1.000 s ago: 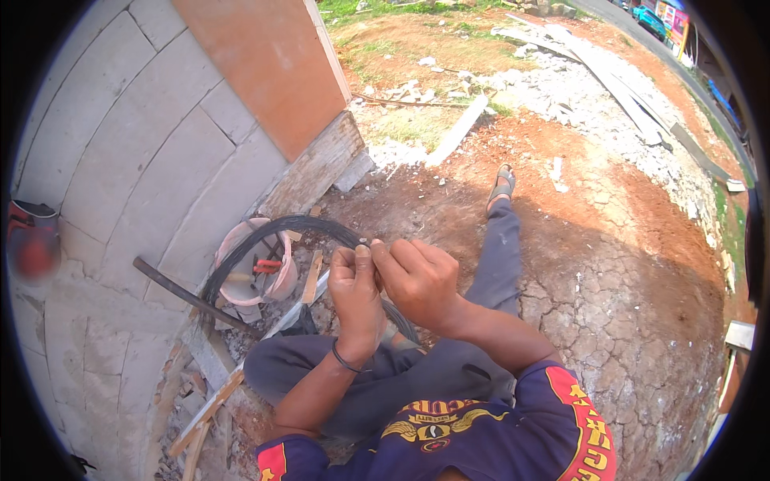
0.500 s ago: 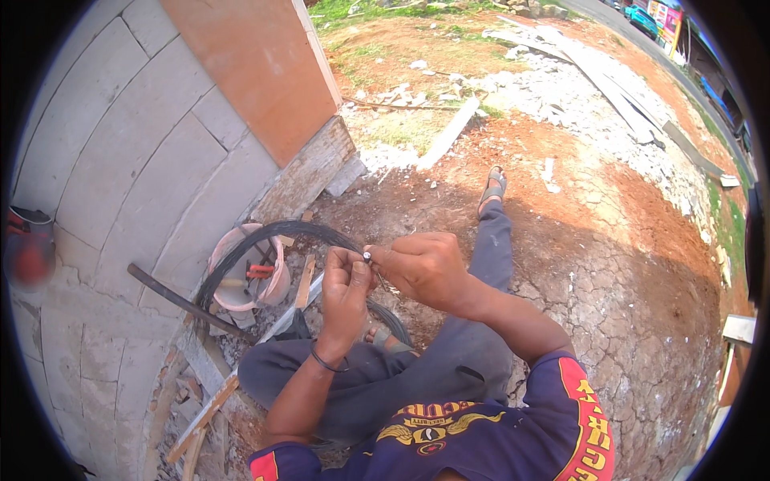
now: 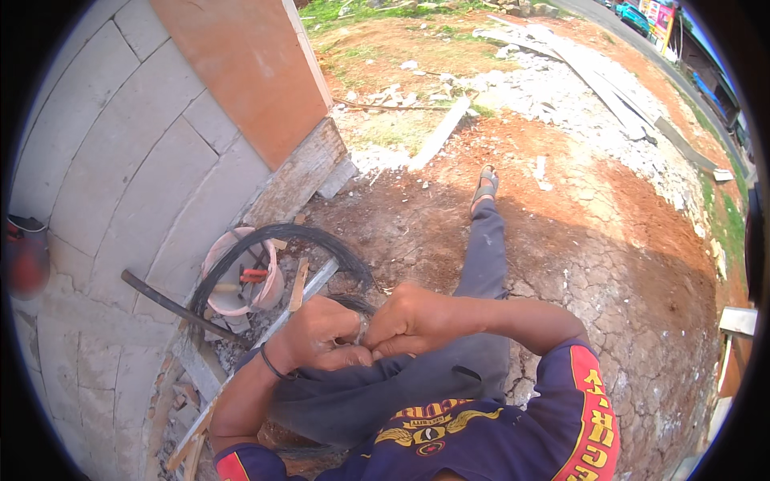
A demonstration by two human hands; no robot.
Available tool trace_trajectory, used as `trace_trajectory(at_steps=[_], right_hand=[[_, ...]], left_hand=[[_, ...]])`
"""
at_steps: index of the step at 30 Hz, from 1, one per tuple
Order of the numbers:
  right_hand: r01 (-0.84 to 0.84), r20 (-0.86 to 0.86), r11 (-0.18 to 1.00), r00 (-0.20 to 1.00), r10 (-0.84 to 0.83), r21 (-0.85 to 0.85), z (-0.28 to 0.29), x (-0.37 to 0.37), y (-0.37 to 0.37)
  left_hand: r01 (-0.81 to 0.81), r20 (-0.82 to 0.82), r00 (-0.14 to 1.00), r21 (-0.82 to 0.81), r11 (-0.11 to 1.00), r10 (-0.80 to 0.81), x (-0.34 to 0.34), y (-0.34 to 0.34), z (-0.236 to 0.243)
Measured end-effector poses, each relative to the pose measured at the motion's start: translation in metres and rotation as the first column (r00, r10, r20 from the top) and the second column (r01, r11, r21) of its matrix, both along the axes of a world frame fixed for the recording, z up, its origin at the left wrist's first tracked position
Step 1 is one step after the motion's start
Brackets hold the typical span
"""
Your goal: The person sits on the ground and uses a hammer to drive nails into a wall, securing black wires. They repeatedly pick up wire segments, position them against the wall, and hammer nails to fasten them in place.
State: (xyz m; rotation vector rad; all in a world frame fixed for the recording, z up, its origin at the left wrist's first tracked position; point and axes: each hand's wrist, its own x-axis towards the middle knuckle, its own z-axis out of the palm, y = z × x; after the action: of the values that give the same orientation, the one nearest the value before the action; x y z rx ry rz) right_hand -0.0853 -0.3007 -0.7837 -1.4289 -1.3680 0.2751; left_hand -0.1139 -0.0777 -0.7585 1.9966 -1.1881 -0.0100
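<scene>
My left hand and my right hand meet above my lap, fingers curled and thumbs pressed inward. Between them shows a small pale sliver of something, mostly covered by the fingers, too small to name. Just beyond my hands lies a coil of thin black wire. It arcs over a pink bucket, and its near part passes behind my hands. Inside the bucket rests a tool with a red handle. My legs are on the ground, one bent under my arms, the other stretched forward.
A dark pipe slants beside the bucket near a block wall. Close by are a wooden strip and a pale metal bar. Boards and white rubble lie farther off on cracked reddish soil.
Both hands have come down and back toward my body, away from the wire coil. My left elbow has swung outward. The coil stays over the bucket.
</scene>
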Motion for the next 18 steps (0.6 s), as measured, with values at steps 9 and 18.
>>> trace_trajectory(at_steps=[9, 18], right_hand=[[0.194, 0.292, 0.965, 0.946, -0.137, -0.175, -0.010, -0.003, 0.007], [0.536, 0.856, 0.839, 0.390, -0.339, 0.088, -0.047, 0.003, 0.035]], left_hand=[[-0.017, 0.520, 0.811, 0.478, 0.878, -0.268, -0.009, -0.003, 0.028], [-0.446, 0.440, 0.882, 0.658, 0.606, 0.171, -0.007, 0.004, -0.012]])
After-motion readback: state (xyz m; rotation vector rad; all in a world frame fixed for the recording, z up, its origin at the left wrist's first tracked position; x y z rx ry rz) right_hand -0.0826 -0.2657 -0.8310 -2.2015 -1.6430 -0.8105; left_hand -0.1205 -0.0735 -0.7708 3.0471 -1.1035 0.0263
